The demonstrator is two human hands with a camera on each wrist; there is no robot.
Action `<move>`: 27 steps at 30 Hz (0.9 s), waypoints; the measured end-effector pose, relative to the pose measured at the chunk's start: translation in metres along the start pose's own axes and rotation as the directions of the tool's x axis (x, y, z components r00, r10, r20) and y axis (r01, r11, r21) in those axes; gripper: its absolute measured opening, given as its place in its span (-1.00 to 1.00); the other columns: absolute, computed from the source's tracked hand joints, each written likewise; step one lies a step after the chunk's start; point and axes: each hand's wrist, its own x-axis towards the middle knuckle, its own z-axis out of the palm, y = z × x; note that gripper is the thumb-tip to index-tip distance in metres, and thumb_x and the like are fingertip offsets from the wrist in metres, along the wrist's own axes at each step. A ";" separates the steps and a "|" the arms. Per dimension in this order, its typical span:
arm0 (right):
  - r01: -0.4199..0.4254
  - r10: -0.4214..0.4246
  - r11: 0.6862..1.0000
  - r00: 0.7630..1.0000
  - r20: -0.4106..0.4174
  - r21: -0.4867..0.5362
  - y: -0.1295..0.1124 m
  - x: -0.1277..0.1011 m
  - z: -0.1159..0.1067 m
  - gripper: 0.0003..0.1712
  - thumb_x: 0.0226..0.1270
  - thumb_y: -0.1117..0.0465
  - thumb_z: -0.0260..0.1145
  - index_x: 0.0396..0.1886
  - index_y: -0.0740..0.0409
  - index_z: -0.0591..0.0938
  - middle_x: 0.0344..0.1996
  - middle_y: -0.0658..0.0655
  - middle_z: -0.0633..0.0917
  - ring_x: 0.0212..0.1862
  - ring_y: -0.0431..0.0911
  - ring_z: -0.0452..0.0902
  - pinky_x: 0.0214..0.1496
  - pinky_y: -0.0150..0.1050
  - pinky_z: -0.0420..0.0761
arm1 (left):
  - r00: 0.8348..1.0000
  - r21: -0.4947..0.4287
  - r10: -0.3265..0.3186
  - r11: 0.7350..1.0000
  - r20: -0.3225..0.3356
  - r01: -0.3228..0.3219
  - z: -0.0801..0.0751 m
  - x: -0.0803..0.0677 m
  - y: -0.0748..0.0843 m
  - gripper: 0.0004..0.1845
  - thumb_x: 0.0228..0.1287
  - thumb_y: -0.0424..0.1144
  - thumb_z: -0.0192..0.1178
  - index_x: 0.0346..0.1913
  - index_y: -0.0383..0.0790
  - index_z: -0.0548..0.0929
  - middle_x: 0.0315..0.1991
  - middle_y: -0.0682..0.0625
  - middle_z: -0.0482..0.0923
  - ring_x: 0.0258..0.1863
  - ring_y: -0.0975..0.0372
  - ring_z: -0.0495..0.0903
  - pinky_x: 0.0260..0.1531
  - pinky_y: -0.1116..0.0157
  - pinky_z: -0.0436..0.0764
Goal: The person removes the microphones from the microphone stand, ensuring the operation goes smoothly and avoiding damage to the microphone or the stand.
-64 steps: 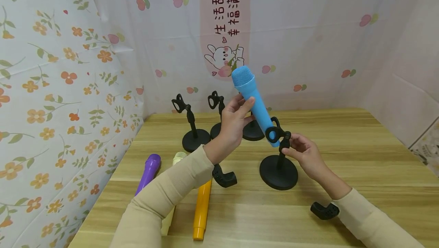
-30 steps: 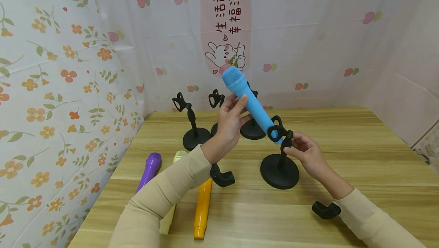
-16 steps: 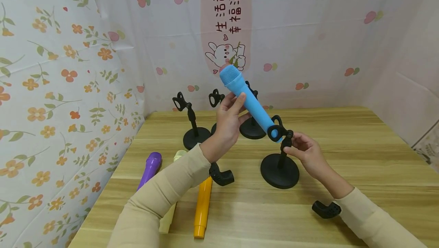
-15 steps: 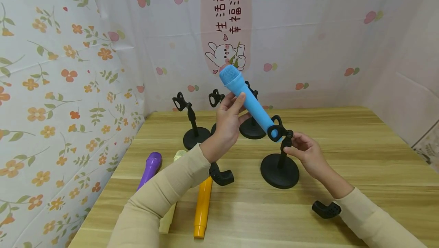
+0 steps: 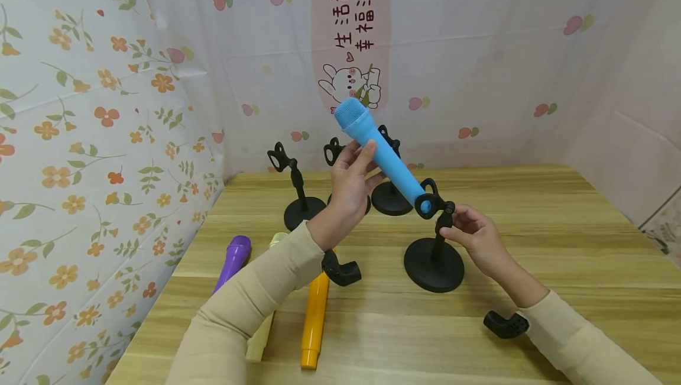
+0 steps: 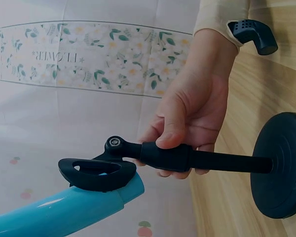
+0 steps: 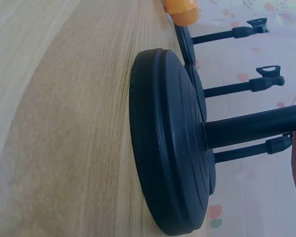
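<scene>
In the head view my left hand [image 5: 348, 187] grips a light-blue microphone [image 5: 391, 163] around its upper body, thumb on the near side. The microphone leans with its mesh head up and to the left. Its tail end sits in the clip [image 6: 96, 174] of a black desk microphone stand [image 5: 433, 264], poking slightly past the clip in the left wrist view. My right hand [image 5: 473, 234] pinches the stand's neck just below the clip joint. The stand's round base [image 7: 170, 143] rests upright on the table. Most of the right hand is outside the right wrist view.
Behind the left hand stand three more black stands, including one at the left [image 5: 304, 210] and one at the right [image 5: 392, 199]. Purple [image 5: 232, 262], pale-yellow [image 5: 260, 340] and orange [image 5: 315, 320] microphones lie at the left, partly under the left sleeve. Curtains [image 5: 479, 65] border the wooden table [image 5: 532, 207].
My left hand has moved left with the blue microphone, which leans more to the left. Its tail has drawn back from below the clip to the ring. The right hand and stand stay nearly still.
</scene>
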 end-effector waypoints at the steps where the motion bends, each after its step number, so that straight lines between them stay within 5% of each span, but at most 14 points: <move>1: -0.002 0.002 1.000 1.000 -0.002 -0.006 0.000 0.000 0.000 -0.61 0.23 0.57 0.28 -0.07 0.08 0.64 -0.32 -0.02 0.60 -0.26 -0.18 0.51 -0.19 -0.42 0.57 | 1.000 0.001 0.001 1.000 -0.001 -0.001 -0.001 0.000 0.000 -0.62 0.40 -0.23 0.20 0.22 -0.23 0.51 0.00 -0.11 0.52 -0.12 0.11 0.63 -0.02 -0.02 0.58; 27: -0.015 0.015 0.999 1.000 -0.005 -0.046 0.001 0.001 -0.001 -0.66 0.25 0.53 0.30 -0.05 0.12 0.63 -0.31 -0.03 0.61 -0.26 -0.19 0.52 -0.19 -0.42 0.57 | 0.999 -0.031 0.019 0.999 -0.031 -0.020 -0.005 0.002 0.006 -0.59 0.39 -0.19 0.20 0.24 -0.20 0.49 0.00 -0.10 0.52 -0.09 0.06 0.63 -0.01 -0.04 0.57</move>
